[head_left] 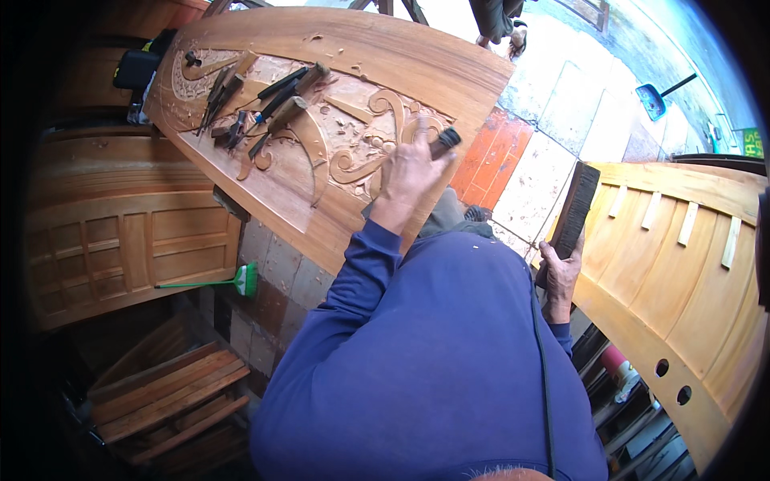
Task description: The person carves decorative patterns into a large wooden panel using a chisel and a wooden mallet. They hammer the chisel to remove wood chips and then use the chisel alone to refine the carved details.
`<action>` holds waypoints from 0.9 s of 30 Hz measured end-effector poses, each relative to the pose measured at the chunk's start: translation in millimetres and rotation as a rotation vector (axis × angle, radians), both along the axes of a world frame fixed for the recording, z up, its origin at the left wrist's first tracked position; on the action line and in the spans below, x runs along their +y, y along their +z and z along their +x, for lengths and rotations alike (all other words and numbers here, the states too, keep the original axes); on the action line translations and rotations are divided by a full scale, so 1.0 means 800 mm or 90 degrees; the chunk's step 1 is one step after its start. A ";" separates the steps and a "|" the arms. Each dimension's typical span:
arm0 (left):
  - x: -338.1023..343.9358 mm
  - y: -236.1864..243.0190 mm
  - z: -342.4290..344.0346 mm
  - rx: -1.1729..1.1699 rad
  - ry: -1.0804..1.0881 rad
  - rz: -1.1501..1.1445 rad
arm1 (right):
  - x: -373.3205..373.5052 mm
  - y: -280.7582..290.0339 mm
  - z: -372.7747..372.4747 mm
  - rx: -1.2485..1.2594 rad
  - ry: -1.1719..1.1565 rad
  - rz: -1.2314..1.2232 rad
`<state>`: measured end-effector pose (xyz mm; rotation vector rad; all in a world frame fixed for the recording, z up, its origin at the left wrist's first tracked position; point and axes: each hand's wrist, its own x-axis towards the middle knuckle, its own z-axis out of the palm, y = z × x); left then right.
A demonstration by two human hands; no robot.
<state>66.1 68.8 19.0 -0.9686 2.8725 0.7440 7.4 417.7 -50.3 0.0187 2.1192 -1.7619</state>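
A carved wooden panel (pixel 329 212) with raised scrolls slopes across the upper left, strewn with shavings. Over its right part is my left hand (pixel 407 170), index finger stretched forward. A short dark cylindrical thing with a ridged black end (pixel 445 143) sticks out between its thumb and forefinger; the rest is hidden by the hand. Off to the right, my right hand (pixel 561 276) grips a long, dark-bristled brush (pixel 579 207), held up away from the panel. Several carving tools (pixel 281 96) with wooden and dark handles lie in a loose group on the panel, left of my left hand.
At right leans a pale wooden door (pixel 674 272) with small strips on it. Another panelled door (pixel 152 244) stands at left, near a green broom (pixel 245 279). Stacked slats (pixel 172 393) lie lower left. A person's leg (pixel 493 20) shows beyond the panel, over the tiled floor (pixel 553 112).
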 end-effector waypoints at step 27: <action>-0.097 0.013 0.231 -0.152 0.333 0.122 | -0.387 0.051 -0.156 -0.096 0.157 -0.195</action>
